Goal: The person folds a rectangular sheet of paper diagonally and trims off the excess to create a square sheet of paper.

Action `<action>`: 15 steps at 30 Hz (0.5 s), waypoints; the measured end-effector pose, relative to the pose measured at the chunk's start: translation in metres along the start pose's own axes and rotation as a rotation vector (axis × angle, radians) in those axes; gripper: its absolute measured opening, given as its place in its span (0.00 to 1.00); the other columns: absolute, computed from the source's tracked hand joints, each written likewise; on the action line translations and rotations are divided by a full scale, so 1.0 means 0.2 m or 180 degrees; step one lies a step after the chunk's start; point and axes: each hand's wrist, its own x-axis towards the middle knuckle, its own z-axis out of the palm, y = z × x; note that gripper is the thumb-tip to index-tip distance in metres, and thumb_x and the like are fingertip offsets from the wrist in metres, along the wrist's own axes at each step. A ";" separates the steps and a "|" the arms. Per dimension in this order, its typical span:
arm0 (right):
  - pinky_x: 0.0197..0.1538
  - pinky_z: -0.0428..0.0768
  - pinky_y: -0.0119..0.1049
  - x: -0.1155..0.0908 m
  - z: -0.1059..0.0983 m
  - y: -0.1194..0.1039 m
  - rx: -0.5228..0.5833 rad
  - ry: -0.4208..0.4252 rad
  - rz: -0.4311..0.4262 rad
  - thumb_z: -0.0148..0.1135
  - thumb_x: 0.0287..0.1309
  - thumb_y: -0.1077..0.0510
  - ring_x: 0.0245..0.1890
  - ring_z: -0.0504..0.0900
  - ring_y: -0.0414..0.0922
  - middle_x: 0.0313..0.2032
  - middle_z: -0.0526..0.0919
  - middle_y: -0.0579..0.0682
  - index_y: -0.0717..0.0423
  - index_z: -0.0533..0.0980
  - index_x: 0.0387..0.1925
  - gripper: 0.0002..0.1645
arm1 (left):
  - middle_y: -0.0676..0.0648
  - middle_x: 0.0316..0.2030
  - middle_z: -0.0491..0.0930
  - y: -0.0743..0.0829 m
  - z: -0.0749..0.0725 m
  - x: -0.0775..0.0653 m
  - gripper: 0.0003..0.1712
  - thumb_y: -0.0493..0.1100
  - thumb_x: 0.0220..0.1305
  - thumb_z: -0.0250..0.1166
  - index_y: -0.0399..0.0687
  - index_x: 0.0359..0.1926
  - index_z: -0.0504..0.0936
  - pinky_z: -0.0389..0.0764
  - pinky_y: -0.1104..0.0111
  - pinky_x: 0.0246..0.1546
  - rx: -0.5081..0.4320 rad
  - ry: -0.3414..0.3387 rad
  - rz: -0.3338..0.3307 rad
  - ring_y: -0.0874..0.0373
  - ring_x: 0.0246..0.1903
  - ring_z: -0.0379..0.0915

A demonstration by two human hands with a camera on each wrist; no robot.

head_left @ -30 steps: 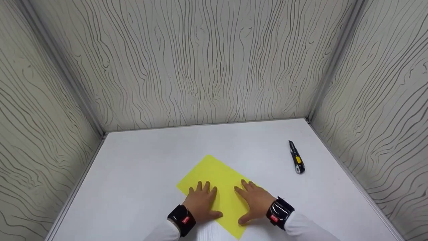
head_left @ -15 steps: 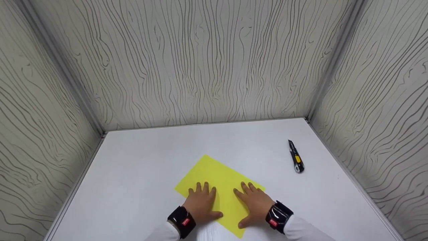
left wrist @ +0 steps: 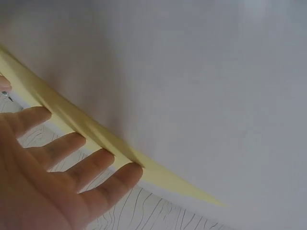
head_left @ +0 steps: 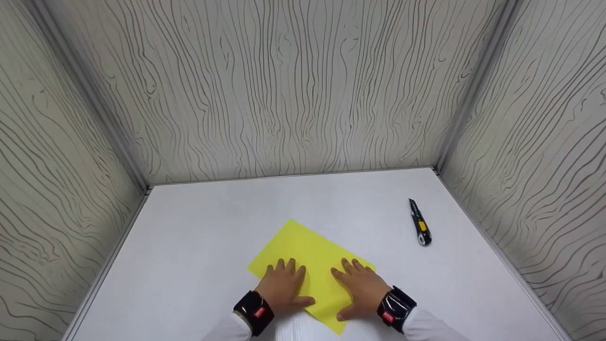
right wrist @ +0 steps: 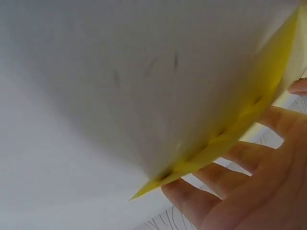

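A yellow sheet of paper (head_left: 307,246) lies turned at an angle on the white table. On its left part rests my left hand (head_left: 283,289), fingers spread and the thumb pointing right. My right hand (head_left: 363,290) presses the right part with spread fingers. Bare paper shows between the two hands. In the left wrist view the fingertips of the left hand (left wrist: 62,177) touch the sheet (left wrist: 158,177). From the right wrist, the right hand (right wrist: 249,172) has its fingertips against the paper (right wrist: 230,134), which looks slightly wavy there.
A black and yellow utility knife (head_left: 420,222) lies on the table (head_left: 199,227) to the right, beyond the right hand. Wood-grain patterned panels (head_left: 284,94) stand at the back and both sides. Black bands (head_left: 396,305) wrap both wrists.
The paper has shifted slightly left and turned a little under the hands over the last second. Both hands stay spread on it, and the utility knife lies in the same place.
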 end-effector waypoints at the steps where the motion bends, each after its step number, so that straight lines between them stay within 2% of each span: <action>1: 0.74 0.69 0.73 0.00 0.00 0.00 0.0000 0.0016 0.0002 0.81 0.41 0.21 0.78 0.65 0.75 0.80 0.64 0.71 0.52 0.69 0.81 0.71 | 0.37 0.69 0.79 -0.01 0.01 0.00 0.54 0.85 0.62 0.60 0.50 0.73 0.79 0.83 0.38 0.60 -0.0036 -0.0012 0.0024 0.34 0.66 0.77; 5: 0.74 0.71 0.71 0.02 0.00 0.01 -0.0001 0.0054 -0.0021 0.80 0.44 0.22 0.77 0.67 0.75 0.79 0.66 0.71 0.51 0.71 0.79 0.67 | 0.41 0.66 0.80 -0.06 0.00 0.00 0.55 0.87 0.58 0.62 0.52 0.69 0.80 0.83 0.41 0.58 -0.0183 -0.0071 0.0157 0.39 0.64 0.77; 8: 0.72 0.73 0.71 0.04 -0.01 0.03 0.0000 0.0079 -0.0078 0.80 0.46 0.23 0.74 0.70 0.75 0.77 0.70 0.71 0.51 0.74 0.77 0.63 | 0.44 0.67 0.81 -0.09 -0.02 0.00 0.54 0.86 0.54 0.67 0.53 0.68 0.81 0.83 0.42 0.62 -0.0283 -0.0131 0.0279 0.41 0.66 0.77; 12: 0.71 0.75 0.69 0.06 -0.04 0.04 -0.0018 0.0141 -0.0179 0.80 0.48 0.26 0.71 0.75 0.74 0.73 0.75 0.72 0.52 0.78 0.72 0.56 | 0.46 0.66 0.83 -0.11 -0.05 0.00 0.48 0.79 0.55 0.74 0.54 0.66 0.83 0.84 0.48 0.63 -0.0385 -0.0062 0.0404 0.46 0.66 0.79; 15: 0.69 0.78 0.68 0.08 -0.06 0.05 -0.0053 0.0183 -0.0258 0.80 0.50 0.26 0.67 0.79 0.72 0.70 0.78 0.71 0.52 0.81 0.69 0.53 | 0.48 0.60 0.86 -0.11 -0.06 0.00 0.38 0.67 0.60 0.77 0.51 0.63 0.86 0.87 0.56 0.57 -0.0435 0.0151 0.0492 0.50 0.58 0.84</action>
